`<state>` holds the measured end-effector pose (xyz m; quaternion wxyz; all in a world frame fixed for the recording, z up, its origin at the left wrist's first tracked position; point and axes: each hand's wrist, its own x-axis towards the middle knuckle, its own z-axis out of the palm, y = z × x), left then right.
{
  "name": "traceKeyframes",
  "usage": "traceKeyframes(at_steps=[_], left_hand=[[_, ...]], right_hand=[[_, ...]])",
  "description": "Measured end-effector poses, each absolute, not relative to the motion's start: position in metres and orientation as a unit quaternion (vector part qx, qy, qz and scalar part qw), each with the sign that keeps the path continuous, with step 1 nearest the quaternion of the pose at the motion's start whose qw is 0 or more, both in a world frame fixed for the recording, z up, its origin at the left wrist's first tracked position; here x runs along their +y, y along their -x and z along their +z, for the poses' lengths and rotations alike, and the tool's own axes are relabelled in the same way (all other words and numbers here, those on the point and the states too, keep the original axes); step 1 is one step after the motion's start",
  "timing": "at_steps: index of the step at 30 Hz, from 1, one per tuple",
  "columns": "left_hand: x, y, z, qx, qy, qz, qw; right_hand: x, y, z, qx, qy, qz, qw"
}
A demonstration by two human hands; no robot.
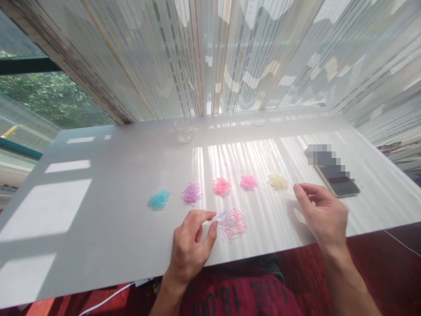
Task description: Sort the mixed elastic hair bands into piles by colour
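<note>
My left hand [193,240] is at the left edge of a mixed pile of small rubber bands [234,224], pink, lilac and pale blue. Its thumb and index finger are apart with a narrow gap, and I see nothing between them. My right hand [324,215] hovers just right of a pale yellow pile of rubber bands [278,181], thumb and index tip pinched together. Whatever that pinch holds is too small to tell. Left of the yellow pile, in a row, lie a pink pile [248,182], a coral-pink pile [221,187], a purple pile [191,193] and a turquoise pile [159,199].
All of this lies on a white table [131,166] striped with sunlight. A phone [338,177] rests to the right, beyond my right hand. Near the back stand a clear round container [185,131] and a clear, flat round piece [258,121]. Sheer striped curtains [210,57] hang behind.
</note>
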<state>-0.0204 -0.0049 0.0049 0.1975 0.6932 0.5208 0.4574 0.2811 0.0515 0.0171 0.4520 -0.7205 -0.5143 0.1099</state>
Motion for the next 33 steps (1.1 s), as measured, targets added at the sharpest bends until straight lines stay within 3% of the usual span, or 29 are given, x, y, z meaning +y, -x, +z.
traceKeyframes(at_steps=[5, 15, 22, 33], left_hand=[[-0.004, 0.02, 0.005, 0.524, -0.695, 0.452, 0.196], [-0.003, 0.019, 0.007, 0.525, -0.707, 0.44, 0.179], [-0.003, 0.018, 0.008, 0.527, -0.707, 0.439, 0.173], [-0.003, 0.019, 0.007, 0.526, -0.711, 0.434, 0.173]], right_hand=[[0.063, -0.3, 0.012, -0.527, 0.747, 0.086, 0.396], [0.087, -0.314, 0.02, -0.678, 0.658, 0.032, 0.325], [0.102, -0.327, 0.028, -0.727, 0.629, 0.054, 0.272], [0.099, -0.33, 0.021, -0.732, 0.63, 0.047, 0.254]])
